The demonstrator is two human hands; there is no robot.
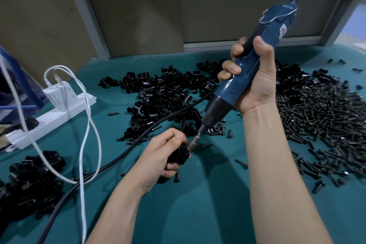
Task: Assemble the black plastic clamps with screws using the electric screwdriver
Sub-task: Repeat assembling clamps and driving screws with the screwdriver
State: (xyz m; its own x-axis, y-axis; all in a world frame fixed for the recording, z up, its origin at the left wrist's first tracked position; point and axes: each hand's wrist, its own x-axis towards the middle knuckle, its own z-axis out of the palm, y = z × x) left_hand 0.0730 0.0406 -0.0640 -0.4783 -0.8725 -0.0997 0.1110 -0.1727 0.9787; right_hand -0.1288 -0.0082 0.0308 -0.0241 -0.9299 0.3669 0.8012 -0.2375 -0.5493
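Right forearm (277,164): bare, rising from the lower edge up to the right hand.
Right hand (255,81): fingers and thumb wrapped firmly round the blue body of the electric screwdriver (233,85), which is tilted with its bit end pointing down toward the left hand.
Left hand (162,154): curled round a black clamp (179,156), thumb on top, held low over the desk (198,214).
Clamp in hand: gripped at the left hand's fingertips; the screwdriver's bit (193,143) meets its right-hand face at a slant.
Loose clamps (164,93): a black heap beyond the left hand, to the left of the right hand.
Screws (320,117): a wide dark heap to the right of the right hand; single ones lie scattered near the left hand.
Second clamp pile (29,184): well to the left of the left hand.
Black cord (122,156): passes just behind the left hand and runs off to its lower left.
Power strip (51,119): white, far left of the left hand, with a white cable (87,125) looping down from it.
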